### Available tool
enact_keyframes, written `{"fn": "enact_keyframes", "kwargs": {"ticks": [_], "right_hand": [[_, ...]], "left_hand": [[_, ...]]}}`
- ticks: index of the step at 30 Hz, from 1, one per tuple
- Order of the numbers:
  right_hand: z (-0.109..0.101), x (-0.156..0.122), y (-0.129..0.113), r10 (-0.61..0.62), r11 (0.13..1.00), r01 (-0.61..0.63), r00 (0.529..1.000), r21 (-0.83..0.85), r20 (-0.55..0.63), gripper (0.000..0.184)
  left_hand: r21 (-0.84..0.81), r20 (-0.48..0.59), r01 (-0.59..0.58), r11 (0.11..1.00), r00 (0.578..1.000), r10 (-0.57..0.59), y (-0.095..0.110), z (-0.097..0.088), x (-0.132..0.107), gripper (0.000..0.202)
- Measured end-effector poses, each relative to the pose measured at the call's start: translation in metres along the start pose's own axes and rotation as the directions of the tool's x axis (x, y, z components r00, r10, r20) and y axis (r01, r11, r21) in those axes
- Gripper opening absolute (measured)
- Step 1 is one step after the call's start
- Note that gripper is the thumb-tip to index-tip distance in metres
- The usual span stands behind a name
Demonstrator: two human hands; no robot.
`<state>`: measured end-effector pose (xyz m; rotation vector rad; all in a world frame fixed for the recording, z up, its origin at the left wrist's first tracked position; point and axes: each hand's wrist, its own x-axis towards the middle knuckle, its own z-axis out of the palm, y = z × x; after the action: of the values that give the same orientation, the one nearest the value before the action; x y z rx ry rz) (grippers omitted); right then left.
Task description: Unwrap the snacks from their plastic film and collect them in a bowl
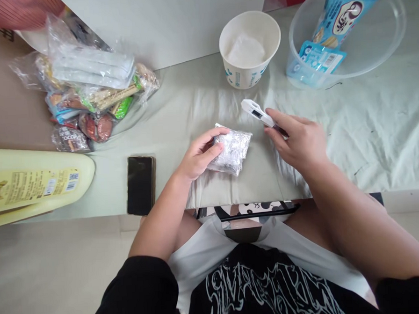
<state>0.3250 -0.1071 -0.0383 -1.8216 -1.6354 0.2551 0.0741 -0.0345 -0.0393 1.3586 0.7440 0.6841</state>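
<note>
My left hand (204, 153) is closed on a flat, crinkled silver packet (232, 151) in clear plastic, thumb and fingers over its left side, low at the cloth. To the right, my right hand (298, 138) pinches a slim white tool (256, 111) with a small dark slot near its front. The tool's tip points up and left, apart from the packet; its rear end is hidden in my grip, so its exact kind is unclear. Beyond the tool stands a white paper cup (250, 73) with something white and soft-looking inside.
A clear plastic tub (383, 63) at the back right holds blue packets. Bagged snacks (101, 97) lie at the left beside a cardboard surface. A phone (140, 185) rests near the front edge, and a yellow bottle (56, 179) lies further left. A white panel (174, 23) stands behind.
</note>
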Motion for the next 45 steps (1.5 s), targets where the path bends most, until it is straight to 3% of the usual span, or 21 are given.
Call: {"fn": "enact_keyframes", "kwargs": {"ticks": [2,4,7,9,12,16,19,22,25,29,32,37,39,41,42,45], "right_hand": [[0.0,0.0,0.001,-0.017,0.989,0.006,0.997,-0.145,-0.078,0.036],[0.0,-0.001,0.0,-0.073,0.982,0.043,0.984,-0.182,-0.16,0.032],[0.004,-0.006,-0.011,-0.248,0.969,0.247,0.962,-0.021,-0.115,0.025],[0.01,-0.011,-0.021,-0.359,0.926,0.36,0.933,0.115,-0.031,0.032],[0.02,-0.017,-0.032,-0.391,0.906,0.381,0.92,0.187,0.018,0.046],[0.024,-0.019,-0.035,-0.404,0.885,0.39,0.915,0.254,0.002,0.014],[0.021,-0.018,-0.034,-0.454,0.827,0.43,0.891,0.361,-0.021,0.02],[0.017,-0.015,-0.032,-0.448,0.809,0.426,0.893,0.406,-0.044,0.022],[0.016,-0.012,-0.027,-0.384,0.838,0.368,0.922,0.403,-0.044,0.023],[0.015,-0.009,-0.02,-0.309,0.869,0.295,0.951,0.397,-0.031,0.025],[0.011,-0.008,-0.02,-0.267,0.86,0.241,0.964,0.449,-0.005,0.025],[0.006,-0.01,-0.024,-0.281,0.805,0.274,0.957,0.527,-0.068,0.029],[0.008,-0.011,-0.024,-0.313,0.829,0.304,0.948,0.47,-0.061,0.029],[0.011,-0.011,-0.022,-0.312,0.873,0.284,0.95,0.397,0.006,0.018],[0.012,-0.01,-0.021,-0.305,0.889,0.266,0.951,0.373,0.049,0.011],[0.012,-0.008,-0.017,-0.263,0.914,0.212,0.959,0.346,0.107,0.015]], "left_hand": [[0.007,0.009,-0.004,1.0,1.0,0.004,0.0,0.0,0.0,0.038],[0.011,0.021,-0.001,1.0,1.0,0.001,-0.001,0.0,0.0,0.037],[0.008,0.002,-0.001,1.0,1.0,0.001,-0.005,-0.001,0.0,0.038],[-0.019,-0.037,-0.021,1.0,0.999,0.02,-0.007,-0.001,0.0,0.041],[-0.08,-0.064,-0.004,0.997,0.998,-0.002,-0.008,-0.002,0.001,0.043],[-0.065,-0.039,0.033,0.997,0.999,-0.036,-0.009,-0.003,0.001,0.041],[-0.069,-0.072,0.018,0.997,0.997,-0.023,-0.01,-0.002,0.001,0.048],[-0.042,-0.16,-0.007,0.999,0.987,0.001,-0.011,0.0,-0.001,0.054],[0.141,-0.249,-0.102,0.985,0.959,0.135,-0.012,-0.001,-0.006,0.056],[0.557,-0.29,-0.194,0.808,0.866,0.408,-0.013,-0.01,-0.012,0.041],[0.695,-0.282,-0.186,0.694,0.818,0.502,-0.014,-0.017,-0.01,0.039],[0.744,-0.111,-0.215,0.632,0.894,0.435,-0.007,-0.01,-0.007,0.045],[0.742,-0.1,-0.204,0.639,0.909,0.406,-0.003,-0.005,-0.009,0.034],[0.697,-0.154,-0.186,0.693,0.905,0.397,-0.001,-0.002,-0.01,0.023],[0.659,-0.188,-0.181,0.73,0.9,0.393,-0.001,-0.001,-0.01,0.021],[0.506,-0.314,-0.156,0.849,0.883,0.349,-0.001,-0.002,-0.009,0.027]]}}
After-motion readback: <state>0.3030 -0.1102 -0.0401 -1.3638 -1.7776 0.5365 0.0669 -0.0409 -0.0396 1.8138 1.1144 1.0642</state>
